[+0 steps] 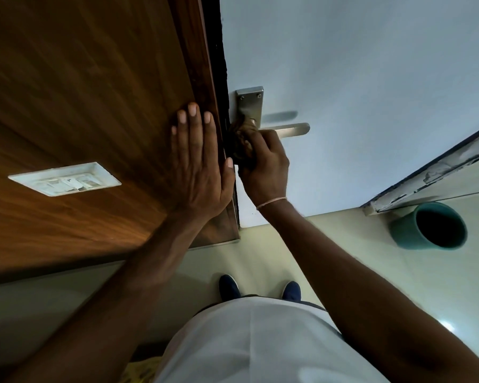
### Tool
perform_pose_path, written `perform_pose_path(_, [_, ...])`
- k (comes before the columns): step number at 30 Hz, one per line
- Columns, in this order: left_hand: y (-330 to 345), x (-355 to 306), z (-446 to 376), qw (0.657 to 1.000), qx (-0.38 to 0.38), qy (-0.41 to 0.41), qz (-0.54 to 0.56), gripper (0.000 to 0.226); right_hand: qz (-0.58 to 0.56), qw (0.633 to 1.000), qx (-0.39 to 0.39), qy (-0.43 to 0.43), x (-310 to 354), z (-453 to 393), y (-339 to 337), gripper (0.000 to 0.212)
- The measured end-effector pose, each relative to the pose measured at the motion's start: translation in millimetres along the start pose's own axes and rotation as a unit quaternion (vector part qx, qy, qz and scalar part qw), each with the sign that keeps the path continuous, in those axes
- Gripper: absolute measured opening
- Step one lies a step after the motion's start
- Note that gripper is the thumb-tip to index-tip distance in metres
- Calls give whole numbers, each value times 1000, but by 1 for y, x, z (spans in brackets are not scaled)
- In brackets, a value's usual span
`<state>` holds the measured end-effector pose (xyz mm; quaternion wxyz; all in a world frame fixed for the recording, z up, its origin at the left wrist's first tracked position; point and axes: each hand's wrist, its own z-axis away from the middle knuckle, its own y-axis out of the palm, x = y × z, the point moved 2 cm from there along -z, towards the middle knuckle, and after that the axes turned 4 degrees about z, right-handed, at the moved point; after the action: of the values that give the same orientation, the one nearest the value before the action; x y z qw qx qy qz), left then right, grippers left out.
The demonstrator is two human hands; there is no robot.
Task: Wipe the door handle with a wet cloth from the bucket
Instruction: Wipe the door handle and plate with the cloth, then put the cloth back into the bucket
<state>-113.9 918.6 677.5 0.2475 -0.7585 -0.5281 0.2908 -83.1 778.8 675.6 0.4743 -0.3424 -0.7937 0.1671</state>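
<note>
Clenched around a bunched brown cloth, the right hand is pressing it against the base of the door handle, where the lever meets its metal backplate; the lever's free end is sticking out bare to the right of the fingers. Flat and spread, the left hand is grasping nothing and is lying with its palm against the brown wooden panel, its fingertips reaching the panel's edge beside the dark gap next to the door.

Going by size, the pale door is filling the upper right of the view, and the wooden panel is taking up the upper left. Below them, the light floor is spreading out, with the person's white shirt covering the bottom centre and two dark blue shoes pointing toward the door. A teal bucket is standing on the floor well to the right of the hands, close to a worn door-frame strip; its inside is looking dark. A white switch plate is sitting on the wooden panel to the left of the left hand. A thin band is circling the right wrist.
</note>
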Motion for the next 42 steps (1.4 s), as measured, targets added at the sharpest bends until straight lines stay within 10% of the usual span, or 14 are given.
perform_pose_path(10, [4, 1, 1, 1000, 2, -2, -8, 84, -62, 989, -57, 119, -59, -13, -34, 69])
perform_pose_path(15, [1, -3, -1, 1000, 12, -7, 8, 80, -101, 965, -111, 216, -71, -16, -42, 40])
perform_pose_path(17, [-1, -7, 1, 1000, 17, -11, 17, 79, -119, 942, -139, 282, -69, -19, -52, 14])
perform_pose_path(27, [23, -89, 12, 976, 90, 24, 197, 76, -394, 774, -58, 492, -107, 30, -99, 36])
perform_pose_path(32, [64, -161, 13, 907, 260, -11, 331, 55, -514, 689, -10, 510, -141, 68, -167, 27])
perform_pose_path(36, [97, -241, 4, 679, 489, -278, 471, 65, -626, 619, -38, 473, -183, 95, -232, 49])
perform_pose_path(39, [120, -312, 8, 565, 545, -326, 526, 50, -607, 634, -18, 480, -222, 119, -275, 55])
perform_pose_path(42, [142, -377, 22, 571, 556, -298, 525, 25, -514, 681, -7, 522, -266, 140, -313, 56])
